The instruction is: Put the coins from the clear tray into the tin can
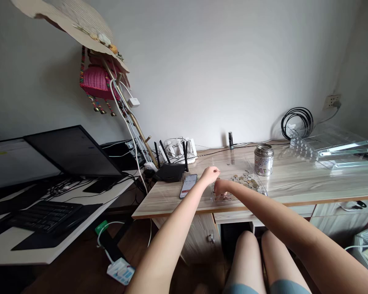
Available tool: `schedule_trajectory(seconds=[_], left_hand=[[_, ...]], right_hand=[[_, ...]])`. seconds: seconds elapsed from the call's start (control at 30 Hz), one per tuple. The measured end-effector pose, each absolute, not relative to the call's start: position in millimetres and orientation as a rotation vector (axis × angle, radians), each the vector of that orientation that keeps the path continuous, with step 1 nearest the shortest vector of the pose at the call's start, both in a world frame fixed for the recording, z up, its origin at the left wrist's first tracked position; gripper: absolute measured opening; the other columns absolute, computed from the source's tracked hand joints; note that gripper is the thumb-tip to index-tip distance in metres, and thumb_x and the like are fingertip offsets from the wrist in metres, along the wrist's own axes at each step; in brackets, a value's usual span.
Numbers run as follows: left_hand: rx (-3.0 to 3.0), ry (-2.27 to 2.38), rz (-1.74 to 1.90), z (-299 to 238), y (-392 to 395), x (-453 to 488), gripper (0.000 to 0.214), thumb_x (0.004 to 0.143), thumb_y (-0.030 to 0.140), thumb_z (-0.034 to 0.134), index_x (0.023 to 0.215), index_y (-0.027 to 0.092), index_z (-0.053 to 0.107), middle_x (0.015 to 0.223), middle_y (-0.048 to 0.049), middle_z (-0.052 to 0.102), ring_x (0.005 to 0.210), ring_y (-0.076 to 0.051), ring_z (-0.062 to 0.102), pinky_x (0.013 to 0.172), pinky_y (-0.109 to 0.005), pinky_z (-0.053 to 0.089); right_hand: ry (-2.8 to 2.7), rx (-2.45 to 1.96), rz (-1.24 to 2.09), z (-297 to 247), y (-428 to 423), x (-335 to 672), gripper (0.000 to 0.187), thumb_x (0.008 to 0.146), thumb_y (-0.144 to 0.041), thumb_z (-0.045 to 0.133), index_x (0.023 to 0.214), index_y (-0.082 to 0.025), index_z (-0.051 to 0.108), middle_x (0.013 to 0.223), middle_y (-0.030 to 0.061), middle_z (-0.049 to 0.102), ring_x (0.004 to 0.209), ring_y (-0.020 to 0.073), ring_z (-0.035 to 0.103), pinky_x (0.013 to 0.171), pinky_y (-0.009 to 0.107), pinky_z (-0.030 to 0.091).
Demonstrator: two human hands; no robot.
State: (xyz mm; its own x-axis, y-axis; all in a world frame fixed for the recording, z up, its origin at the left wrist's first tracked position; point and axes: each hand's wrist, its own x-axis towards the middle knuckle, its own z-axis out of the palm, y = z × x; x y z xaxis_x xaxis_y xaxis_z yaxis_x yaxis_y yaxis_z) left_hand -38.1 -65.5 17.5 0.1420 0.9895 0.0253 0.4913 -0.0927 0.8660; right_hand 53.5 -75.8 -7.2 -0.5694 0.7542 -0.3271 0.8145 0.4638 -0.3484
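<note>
Coins (248,179) lie scattered in a shallow clear plastic tray (265,192) on the wood-grain desk. My left hand (210,175) hovers at the tray's left side, its fingers pinched together; what they hold, if anything, is too small to make out. Just beside it, my right hand (221,187) reaches down over the tray's near left part, fingers curled low by the coins. Their tips are partly hidden, so their contents cannot be made out. A round floral tin (263,160) stands upright behind the tray's right side. Left of my left hand lies a phone (188,185) with a timer on its screen.
A black router (171,172) with antennas stands at the desk's left end. Clear acrylic shelves (331,147) and a coiled black cable (297,122) are at the right. A small dark bottle (230,140) stands by the wall. Monitors and a keyboard (46,215) occupy the left table.
</note>
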Motion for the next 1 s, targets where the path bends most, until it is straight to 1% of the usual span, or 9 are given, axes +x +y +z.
schedule_trajectory(seconds=[0.17, 0.23, 0.33, 0.43, 0.6, 0.7, 0.8, 0.9, 1.0], left_hand=[[1.319, 1.374, 1.057, 9, -68, -38, 0.012, 0.070, 0.024, 0.051, 0.073, 0.015, 0.058, 0.076, -0.0053, 0.060, 0.068, -0.012, 0.055, 0.065, -0.023, 0.041], [1.136, 1.339, 1.122, 4, -71, -34, 0.020, 0.077, 0.027, 0.042, 0.078, 0.014, 0.055, 0.080, -0.0079, 0.059, 0.070, -0.013, 0.056, 0.065, -0.024, 0.042], [0.916, 1.244, 1.116, -5, -78, -21, 0.030, 0.083, 0.027, 0.028, 0.076, 0.011, 0.053, 0.076, -0.0121, 0.058, 0.066, -0.015, 0.057, 0.062, -0.029, 0.045], [0.591, 0.979, 1.164, -11, -84, -8, 0.026, 0.083, 0.023, 0.030, 0.074, 0.011, 0.051, 0.070, -0.0112, 0.057, 0.062, -0.015, 0.057, 0.057, -0.029, 0.047], [0.348, 0.789, 1.240, -12, -82, -5, 0.014, 0.077, 0.015, 0.038, 0.067, 0.012, 0.049, 0.058, -0.0033, 0.051, 0.048, -0.008, 0.051, 0.043, -0.017, 0.042], [0.368, 0.773, 1.209, -8, -78, -12, 0.008, 0.070, 0.015, 0.045, 0.063, 0.012, 0.048, 0.052, -0.0004, 0.047, 0.037, -0.004, 0.040, 0.030, -0.013, 0.027], [0.390, 0.738, 1.191, -4, -79, -18, 0.011, 0.064, 0.015, 0.047, 0.055, 0.014, 0.043, 0.047, 0.0026, 0.041, 0.031, -0.003, 0.030, 0.026, -0.013, 0.015], [0.389, 0.712, 1.226, -1, -84, -24, 0.016, 0.061, 0.016, 0.047, 0.050, 0.016, 0.036, 0.048, 0.0024, 0.042, 0.031, -0.002, 0.028, 0.027, -0.013, 0.014], [0.357, 0.719, 1.300, 2, -88, -33, 0.019, 0.058, 0.014, 0.046, 0.049, 0.016, 0.030, 0.056, -0.0014, 0.049, 0.036, -0.002, 0.036, 0.027, -0.011, 0.016]], right_hand=[[2.490, 1.575, -0.896, 4, -71, 76, 0.019, 0.053, -0.029, 0.064, 0.065, -0.014, 0.064, 0.059, 0.0017, 0.062, 0.054, 0.0124, 0.057, 0.055, 0.020, 0.044], [2.539, 1.704, -0.916, 13, -65, 88, 0.021, 0.059, -0.030, 0.060, 0.071, -0.014, 0.064, 0.062, 0.0029, 0.063, 0.055, 0.0118, 0.058, 0.054, 0.019, 0.044], [2.656, 1.825, -0.947, 29, -57, 102, 0.026, 0.063, -0.031, 0.056, 0.081, -0.014, 0.064, 0.067, 0.0035, 0.064, 0.057, 0.0111, 0.058, 0.052, 0.017, 0.043], [2.774, 1.845, -0.965, 39, -53, 112, 0.030, 0.062, -0.031, 0.058, 0.086, -0.015, 0.064, 0.074, 0.0035, 0.065, 0.062, 0.0114, 0.058, 0.053, 0.015, 0.042], [2.829, 1.914, -0.824, 31, -61, 133, 0.032, 0.069, -0.031, 0.048, 0.090, -0.012, 0.063, 0.086, 0.0078, 0.063, 0.073, 0.0141, 0.057, 0.057, 0.019, 0.041], [2.797, 1.720, -0.868, 14, -74, 141, 0.024, 0.061, -0.027, 0.056, 0.080, -0.016, 0.066, 0.079, 0.0036, 0.065, 0.069, 0.0130, 0.056, 0.057, 0.018, 0.041], [2.727, 1.452, -0.979, 0, -84, 137, 0.026, 0.053, -0.024, 0.062, 0.078, -0.021, 0.067, 0.075, -0.0011, 0.065, 0.063, 0.0106, 0.055, 0.054, 0.017, 0.040], [2.639, 1.328, -1.032, -6, -83, 130, 0.030, 0.050, -0.025, 0.064, 0.080, -0.020, 0.067, 0.073, -0.0008, 0.064, 0.058, 0.0103, 0.054, 0.051, 0.018, 0.039], [2.572, 1.306, -1.043, -7, -73, 126, 0.031, 0.044, -0.026, 0.068, 0.074, -0.018, 0.067, 0.072, 0.0006, 0.064, 0.060, 0.0120, 0.055, 0.052, 0.020, 0.039]])
